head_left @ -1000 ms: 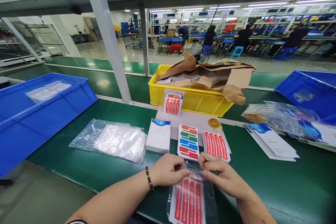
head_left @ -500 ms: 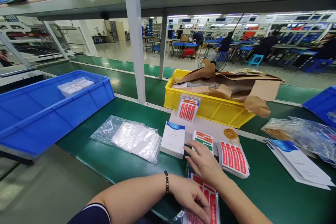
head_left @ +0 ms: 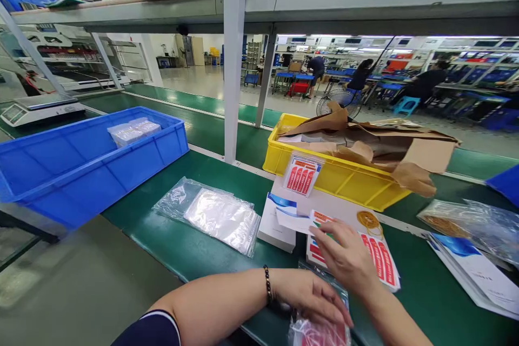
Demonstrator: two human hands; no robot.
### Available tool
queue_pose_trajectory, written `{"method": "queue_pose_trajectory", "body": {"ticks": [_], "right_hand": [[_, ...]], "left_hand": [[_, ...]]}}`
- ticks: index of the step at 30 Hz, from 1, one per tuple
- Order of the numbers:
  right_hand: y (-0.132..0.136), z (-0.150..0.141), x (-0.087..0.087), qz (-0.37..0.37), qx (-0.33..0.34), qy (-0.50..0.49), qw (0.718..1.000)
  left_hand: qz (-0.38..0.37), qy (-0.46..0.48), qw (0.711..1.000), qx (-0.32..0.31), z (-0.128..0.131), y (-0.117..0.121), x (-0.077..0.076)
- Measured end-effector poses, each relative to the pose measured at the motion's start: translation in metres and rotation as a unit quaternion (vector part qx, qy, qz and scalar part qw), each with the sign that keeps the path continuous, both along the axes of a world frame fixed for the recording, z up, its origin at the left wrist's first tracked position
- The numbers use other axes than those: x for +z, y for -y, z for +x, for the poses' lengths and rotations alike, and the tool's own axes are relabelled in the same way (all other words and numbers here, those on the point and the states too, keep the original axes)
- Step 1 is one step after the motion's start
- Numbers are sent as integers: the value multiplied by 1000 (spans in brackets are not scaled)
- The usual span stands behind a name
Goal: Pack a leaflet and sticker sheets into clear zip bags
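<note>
My right hand (head_left: 349,260) pinches the corner of a booklet (head_left: 292,220) with a white and blue cover, lifting it at a slant off the booklet stack (head_left: 276,233). My left hand (head_left: 310,298), with a beaded bracelet at its wrist, curls over a clear plastic bag (head_left: 318,333) that shows red print inside. Its fingers look closed on the bag, though their undersides are hidden. Beneath and beside my right hand lie orange and green label sheets (head_left: 320,217) and a stack of red label sheets (head_left: 383,264). A pile of clear bags (head_left: 221,216) lies left of the booklets.
A blue bin (head_left: 121,167) with packed bags stands left. At the back, a yellow bin (head_left: 340,175) holds brown paper, and a bagged label set (head_left: 301,174) leans on it. Rubber bands (head_left: 368,220) and more booklets (head_left: 478,273) lie right. A white post (head_left: 234,65) rises behind the bench.
My right hand has taken the top booklet by its corner and raised it from the stack. My left hand has shifted slightly over the bag. The view has swung a little left.
</note>
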State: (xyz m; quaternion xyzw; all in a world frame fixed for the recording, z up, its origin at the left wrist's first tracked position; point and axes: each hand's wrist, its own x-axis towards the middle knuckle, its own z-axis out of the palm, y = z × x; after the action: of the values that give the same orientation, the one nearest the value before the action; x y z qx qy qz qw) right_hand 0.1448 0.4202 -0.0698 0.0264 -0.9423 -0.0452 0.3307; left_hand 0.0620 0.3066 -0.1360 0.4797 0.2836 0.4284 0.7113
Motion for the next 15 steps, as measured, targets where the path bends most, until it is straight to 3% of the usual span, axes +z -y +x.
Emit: {"method": "queue_pose_trajectory", "body": {"ticks": [3, 6, 11, 13, 15], "right_hand": [[-8, 33, 15, -14, 16, 10, 1000], [-1, 60, 25, -56, 59, 74, 994], [19, 79, 43, -172, 129, 176, 961], [16, 80, 48, -232, 152, 193, 941], [0, 78, 48, -286, 124, 144, 939]], "left_hand": [[-31, 168, 983, 63, -7, -1, 3], [-75, 260, 956, 109, -10, -1, 6], [-130, 310, 931, 144, -2, -1, 11], [-127, 301, 932, 155, 1, -1, 12], [-134, 283, 934, 171, 3, 0, 13]]}}
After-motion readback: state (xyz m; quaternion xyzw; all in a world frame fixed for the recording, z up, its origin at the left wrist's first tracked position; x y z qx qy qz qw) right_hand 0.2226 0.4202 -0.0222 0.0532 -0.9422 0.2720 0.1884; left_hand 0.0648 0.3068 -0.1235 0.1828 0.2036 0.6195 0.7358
